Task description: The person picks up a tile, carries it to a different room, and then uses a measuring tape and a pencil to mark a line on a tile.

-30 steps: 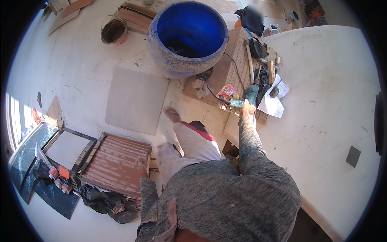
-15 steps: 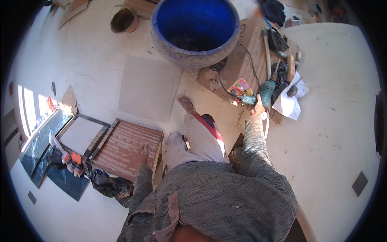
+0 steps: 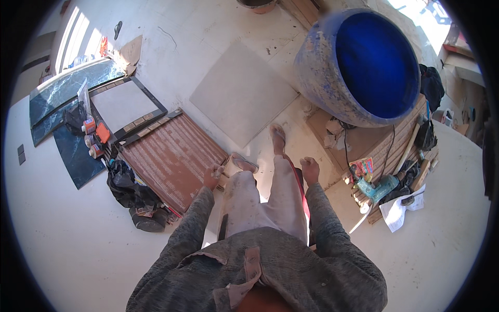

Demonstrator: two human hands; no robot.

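Note:
My left hand is loosely closed at the near right corner of a brown ribbed-back tile stack, beside my left knee; nothing shows in it. My right hand, curled into a fist, is just right of my right leg with nothing visible in it. Farther right, a teal corded power drill lies on a pile of brown slats, apart from my hand. A white paper sheet and a colourful packet lie beside the drill.
A large blue drum stands ahead right, and a grey square tile lies on the floor ahead. To the left are a dark-framed panel, dark marbled sheets, small bottles and a black bag.
My right hand has let go of the drill and come back beside my leg. My left hand has moved off the tile stack's middle to its corner. The view has turned left.

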